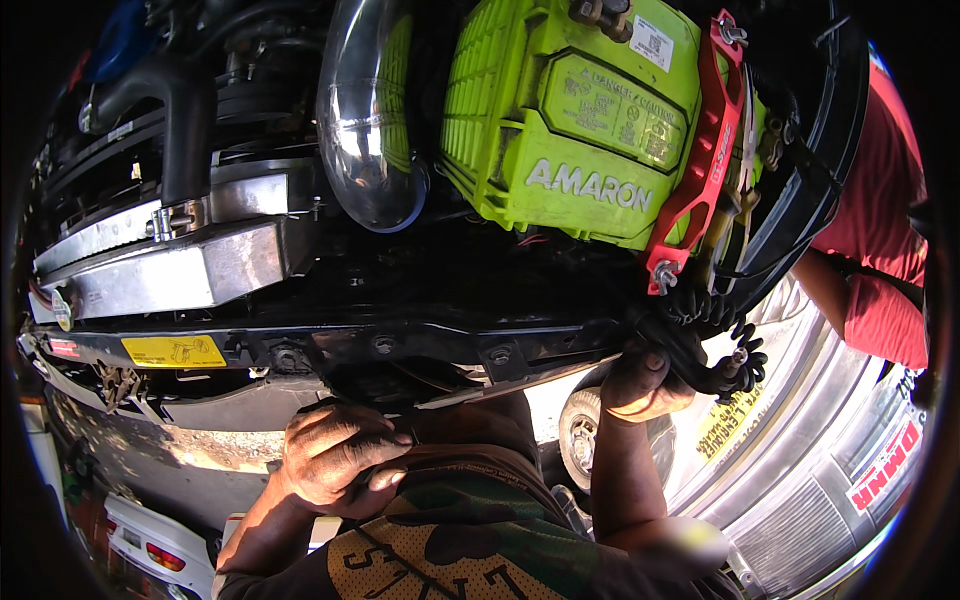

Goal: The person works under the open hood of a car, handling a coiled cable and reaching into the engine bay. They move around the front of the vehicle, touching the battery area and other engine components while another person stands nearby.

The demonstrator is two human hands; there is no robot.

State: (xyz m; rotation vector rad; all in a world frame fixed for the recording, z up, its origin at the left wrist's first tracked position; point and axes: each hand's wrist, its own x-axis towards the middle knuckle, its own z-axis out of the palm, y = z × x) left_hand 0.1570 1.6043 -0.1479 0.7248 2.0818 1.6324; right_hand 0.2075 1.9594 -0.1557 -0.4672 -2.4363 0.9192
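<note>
My right hand (645, 385) is closed at the front edge of the engine bay, on a black coiled hose (722, 365) that hangs below the battery's right corner. Part of its grip is hidden behind the hose and the frame edge. My left hand (345, 455) is held in front of my body, below the front panel, its fingers curled in and the thumb close to them. Whatever it may hold is too small or hidden to tell. Above and between the hands sits a bright green car battery (575, 130), strapped by a red metal bracket (700, 160) with bolts at both ends.
A shiny metal pipe (370, 110) stands left of the battery. Farther left lie a silver radiator (190, 265) and a black hose (185, 130) with a clamp. The black front panel (450, 345) runs across. Another person in red (880, 210) stands at right, beside a silver vehicle (800, 480).
</note>
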